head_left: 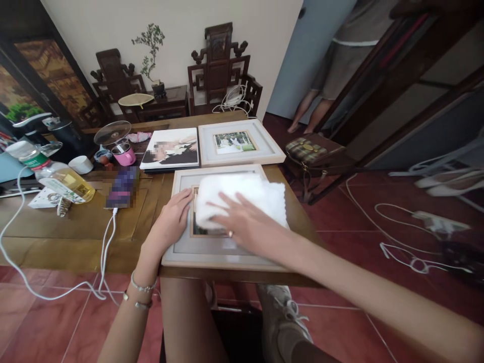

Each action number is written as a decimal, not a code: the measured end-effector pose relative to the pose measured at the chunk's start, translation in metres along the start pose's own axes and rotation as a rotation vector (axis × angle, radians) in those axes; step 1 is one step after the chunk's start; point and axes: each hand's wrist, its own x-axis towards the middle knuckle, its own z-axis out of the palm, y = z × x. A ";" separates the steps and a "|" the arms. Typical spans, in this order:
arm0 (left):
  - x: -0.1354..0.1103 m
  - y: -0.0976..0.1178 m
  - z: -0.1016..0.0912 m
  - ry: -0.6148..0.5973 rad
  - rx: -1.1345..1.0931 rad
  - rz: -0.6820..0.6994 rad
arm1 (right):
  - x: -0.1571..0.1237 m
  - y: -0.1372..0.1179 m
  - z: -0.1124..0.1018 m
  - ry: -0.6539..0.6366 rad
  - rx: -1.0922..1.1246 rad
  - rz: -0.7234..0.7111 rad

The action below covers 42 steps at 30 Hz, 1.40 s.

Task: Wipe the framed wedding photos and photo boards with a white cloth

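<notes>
Glossy red floor tiles (348, 262) with pale joints ran under a brown wooden worktop (71, 247), and behind it a dark carved chair (219, 63) with an openwork back stood against a plain pale wall (174, 17). On the near edge of the worktop lay a flat rectangular picture frame (204, 249), its border of light wood, with a pale mat around a smaller opening edged in tan. A thick, fluffy white cloth (259, 186) with a scalloped edge covered much of its middle, hiding most of the photo inside. The right hand (244, 222), wearing a ring, lay on top of the cloth with its fingers spread apart. The left hand (170, 222) rested over the left side of the frame, its fingers stretched out flat and close together; slim metal bracelets (142, 287) circled that wrist. Just beyond, a second frame (242, 143) of similar pale wood lay beside a flat, square-cornered panel (170, 151) bearing a blurred picture. Farther left were a pixelated phone (123, 186) on a thin white cable (103, 252), a rounded pink mug (124, 155) and a clear plastic bottle (71, 179) of yellow liquid, tilted over. Off the far right corner sat a plaid bag (306, 148) with a flap, and beyond it stood a bare-legged person (328, 70) in grey shorts.
</notes>
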 end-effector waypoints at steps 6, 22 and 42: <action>-0.001 -0.002 0.001 0.012 -0.033 -0.005 | 0.045 0.041 -0.007 0.057 -0.235 0.167; -0.003 0.000 0.000 0.012 -0.028 -0.032 | -0.035 -0.065 -0.042 -0.364 0.239 -0.132; -0.004 0.004 -0.009 0.197 -0.155 -0.078 | 0.060 -0.016 0.003 -0.027 -0.196 -0.037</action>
